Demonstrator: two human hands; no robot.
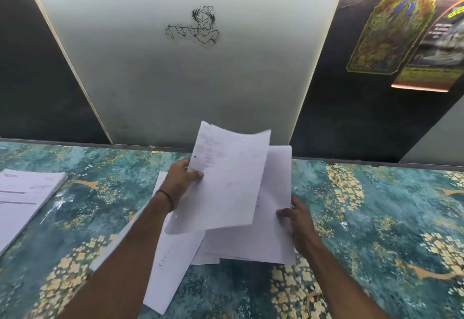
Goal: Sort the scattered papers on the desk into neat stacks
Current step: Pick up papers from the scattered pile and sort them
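My left hand [182, 180] pinches the left edge of a white printed sheet [226, 180] and holds it lifted and curled above the desk. Under it lies a loose, skewed pile of white papers [273, 238] at the desk's middle. My right hand [297, 218] grips the pile's right edge, thumb on top of the upper sheets. A long sheet [168, 268] sticks out of the pile toward me. A neat stack of printed papers [22, 198] rests at the left edge of the desk.
The desk [376, 218] has a teal cover with yellow flower patterns. A white panel with a line drawing [193, 67] stands behind it against a dark wall. Two colourful posters [391, 32] hang at the upper right.
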